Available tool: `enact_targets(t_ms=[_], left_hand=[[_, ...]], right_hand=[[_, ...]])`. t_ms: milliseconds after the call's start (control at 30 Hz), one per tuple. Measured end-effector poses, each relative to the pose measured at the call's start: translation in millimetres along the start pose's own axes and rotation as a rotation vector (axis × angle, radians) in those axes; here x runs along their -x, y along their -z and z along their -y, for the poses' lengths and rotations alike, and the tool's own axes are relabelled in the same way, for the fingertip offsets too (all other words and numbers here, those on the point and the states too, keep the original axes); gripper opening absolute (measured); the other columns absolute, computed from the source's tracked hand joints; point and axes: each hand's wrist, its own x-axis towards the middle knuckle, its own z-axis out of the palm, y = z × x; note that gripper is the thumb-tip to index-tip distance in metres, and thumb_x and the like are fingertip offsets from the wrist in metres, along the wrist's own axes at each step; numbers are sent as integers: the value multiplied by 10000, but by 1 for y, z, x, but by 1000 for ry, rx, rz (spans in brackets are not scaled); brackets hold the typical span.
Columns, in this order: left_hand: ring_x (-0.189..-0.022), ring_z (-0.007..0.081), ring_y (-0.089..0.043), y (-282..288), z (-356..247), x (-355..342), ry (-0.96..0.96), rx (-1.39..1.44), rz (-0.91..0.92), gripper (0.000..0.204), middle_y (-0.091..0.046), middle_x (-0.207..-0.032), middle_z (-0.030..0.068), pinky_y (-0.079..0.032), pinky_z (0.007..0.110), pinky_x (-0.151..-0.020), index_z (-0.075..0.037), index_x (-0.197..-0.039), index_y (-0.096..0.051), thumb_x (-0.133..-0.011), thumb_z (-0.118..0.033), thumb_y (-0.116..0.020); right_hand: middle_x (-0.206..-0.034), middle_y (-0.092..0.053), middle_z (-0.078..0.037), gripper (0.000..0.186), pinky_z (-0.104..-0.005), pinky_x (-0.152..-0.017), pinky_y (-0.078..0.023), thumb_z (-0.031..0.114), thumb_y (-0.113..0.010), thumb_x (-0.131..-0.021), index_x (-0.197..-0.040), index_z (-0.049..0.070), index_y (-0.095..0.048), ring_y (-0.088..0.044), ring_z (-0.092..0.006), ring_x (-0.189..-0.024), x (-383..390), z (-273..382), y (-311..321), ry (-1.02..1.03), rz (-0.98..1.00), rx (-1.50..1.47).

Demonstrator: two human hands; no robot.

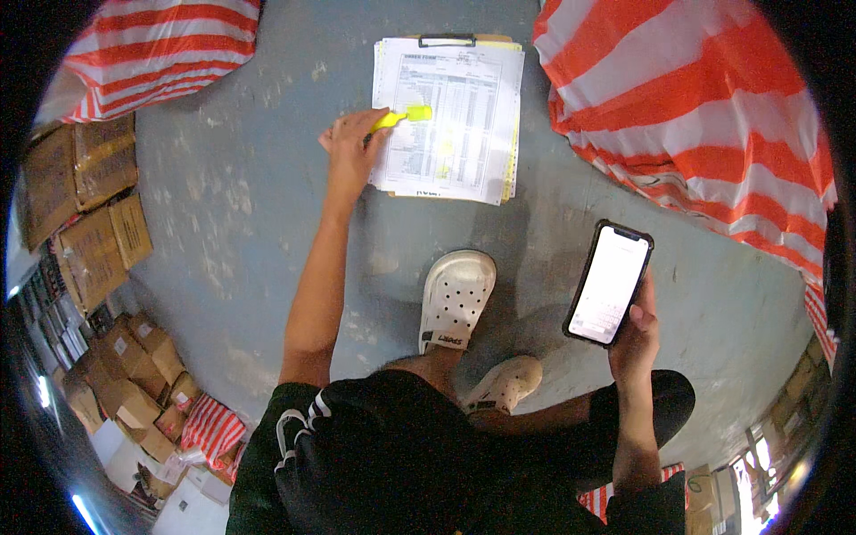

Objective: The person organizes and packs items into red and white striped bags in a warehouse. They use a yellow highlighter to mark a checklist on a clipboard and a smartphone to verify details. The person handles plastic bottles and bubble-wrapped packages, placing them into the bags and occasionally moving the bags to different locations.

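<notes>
left hand (pixel 355 143): we pinch a bright yellow plastic highlighter (pixel 385 122) over white printed paper sheets (pixel 473 143).
sheets: clipped to a brown rectangular clipboard (pixel 497 38) on the blue-grey floor (pixel 241 178).
right hand (pixel 635 341): we grip a black-cased rectangular phone (pixel 611 281), screen lit.

A stack of printed white papers (pixel 486 134), marked with yellow, is clamped by a black clip (pixel 448 40) to a brown clipboard (pixel 496 38) laid flat at far centre. A yellow highlighter (pixel 385 122) is held slanting over the papers' left side. Nearer and to the right, a black-cased phone (pixel 610 282) is held, lit up white, its far end leaning right.
</notes>
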Motion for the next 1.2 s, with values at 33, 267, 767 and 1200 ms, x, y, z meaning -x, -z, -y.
enact_targets(t_ms=[33,267,767,1200], left_hand=[[-1120,223,-561,0,-3,-4,-4,-1,12,310,-685,-1190,37,-258,439,-997,-150,-1169,-705,-863,-193,-719],[-1201,232,-529,-26,-4,-9,-53,-46,51,338,-669,-1229,19,-240,468,-1028,-151,-1185,-684,-854,-210,-720],[-1350,359,-365,-43,-73,5,-59,-317,157,669,-344,-1531,153,-213,625,-1075,-233,-1504,-381,-893,-339,-631],[-1362,313,-362,-37,-102,54,179,-319,236,722,-299,-1566,145,-332,533,-1003,-41,-1500,-334,-905,-334,-618]], right_hand=[[-1480,-430,-141,929,-374,-1109,-370,436,-612,-781,-1529,16,-255,-451,-261,-1349,0,0,-1,14,-21,2],[-1456,-451,-157,982,-395,-1067,-427,459,-658,-767,-1527,3,-236,-502,-280,-1303,2,10,-10,-16,22,-41],[-1473,-427,-134,898,-384,-1152,-280,252,-601,-720,-1520,15,-271,-383,-268,-1383,-2,9,-7,-5,115,-120],[-1371,-539,-152,578,-338,-1078,-357,266,-489,-919,-1428,-3,-444,-492,-256,-1264,-186,-118,-110,271,53,73]])
